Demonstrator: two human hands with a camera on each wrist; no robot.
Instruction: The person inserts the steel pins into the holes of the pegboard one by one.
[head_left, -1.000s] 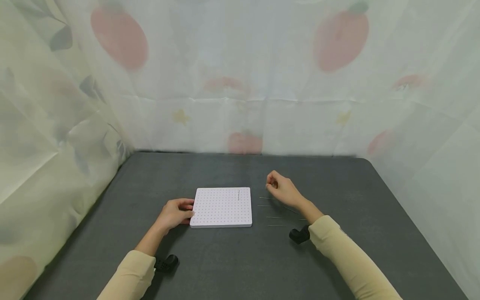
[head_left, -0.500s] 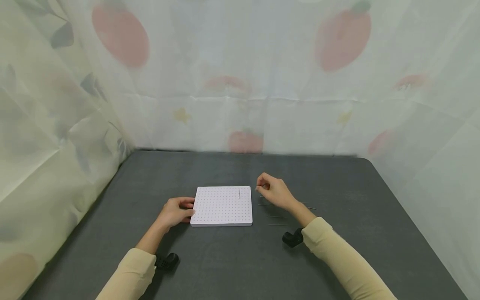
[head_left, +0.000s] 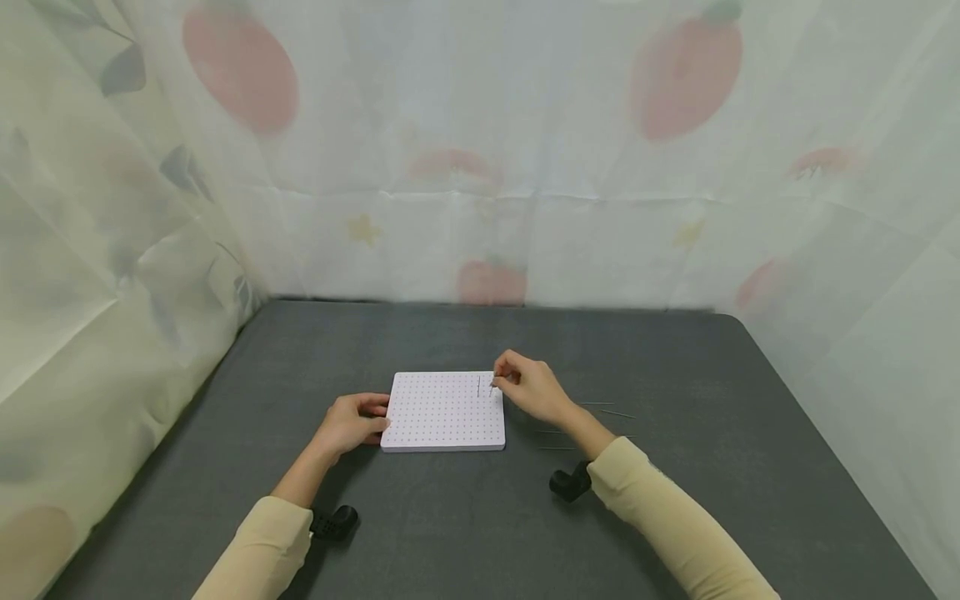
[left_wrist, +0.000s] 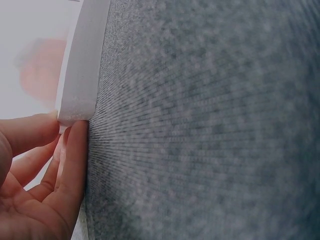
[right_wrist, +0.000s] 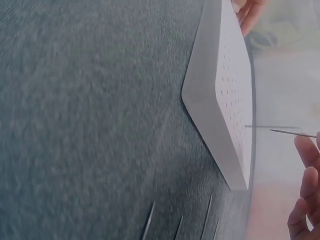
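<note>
A flat white board (head_left: 442, 417) with rows of small holes lies on the dark table. My left hand (head_left: 348, 427) grips its left edge, thumb on the top corner and a finger low against the side, as the left wrist view (left_wrist: 50, 185) shows. One thin metal needle (head_left: 478, 386) stands upright in a hole near the far right corner. Just right of it, my right hand (head_left: 531, 388) pinches another needle (right_wrist: 290, 133) between thumb and fingertips. In the right wrist view that needle's pointed tip is above the board's face, apart from it.
Several loose needles (head_left: 557, 448) lie on the table to the board's right, partly under my right forearm. Wrist cameras (head_left: 570, 483) hang from both sleeves. A fabric curtain (head_left: 480, 167) stands behind the table (head_left: 450, 533) and along its sides.
My right hand has moved left from over the loose needles to above the board's far right corner, bringing a needle with it. The left hand and board stay in place.
</note>
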